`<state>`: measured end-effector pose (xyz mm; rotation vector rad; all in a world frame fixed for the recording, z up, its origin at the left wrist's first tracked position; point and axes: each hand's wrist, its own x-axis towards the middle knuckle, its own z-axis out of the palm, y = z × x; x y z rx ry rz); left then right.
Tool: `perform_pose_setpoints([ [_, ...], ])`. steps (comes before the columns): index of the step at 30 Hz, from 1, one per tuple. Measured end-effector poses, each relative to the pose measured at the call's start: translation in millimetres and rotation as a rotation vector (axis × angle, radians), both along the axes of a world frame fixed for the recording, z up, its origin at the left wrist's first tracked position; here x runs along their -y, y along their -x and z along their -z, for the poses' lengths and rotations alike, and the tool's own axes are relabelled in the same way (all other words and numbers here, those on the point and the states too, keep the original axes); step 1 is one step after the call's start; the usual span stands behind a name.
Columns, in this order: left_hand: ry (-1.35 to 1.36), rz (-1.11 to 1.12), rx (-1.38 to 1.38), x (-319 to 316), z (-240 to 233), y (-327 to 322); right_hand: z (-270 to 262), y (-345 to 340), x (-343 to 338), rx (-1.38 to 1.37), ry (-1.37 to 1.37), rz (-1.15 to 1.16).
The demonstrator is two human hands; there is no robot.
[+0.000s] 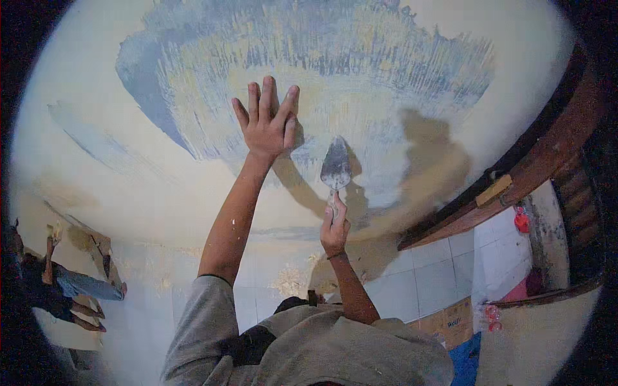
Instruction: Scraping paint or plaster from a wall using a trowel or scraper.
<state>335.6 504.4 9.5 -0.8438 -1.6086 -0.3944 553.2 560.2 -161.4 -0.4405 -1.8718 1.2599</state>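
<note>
My left hand [266,130] is pressed to a pale painted wall [193,202] with its fingers spread, and it holds nothing. To its right and lower, my right hand [335,229] grips the handle of a small pointed trowel [336,166]. The trowel's grey metal blade points up the wall and is smeared with pale residue. Whether its tip touches the surface is hard to tell. Around and above both hands spreads a large scraped patch [328,48], where blue-grey shows through streaky cream paint. Shadows of my hands and head fall across the wall.
Pale paint flakes [292,280] lie on the tiled floor [391,284] below. A dark wooden door frame [526,164] borders the wall at right. Cardboard [449,323] and a blue item [466,359] lie at lower right. Another person [63,284] is at far left, near the wall.
</note>
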Motion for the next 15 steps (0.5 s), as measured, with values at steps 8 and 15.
perform_pose_setpoints([
  [8,-0.028,0.025,0.023,0,-2,-5,7,-3,-16,-0.055,-0.17,-0.003],
  [15,-0.054,0.03,0.022,-2,-3,-1,-5,-3,-17,-0.021,-0.105,-0.003],
])
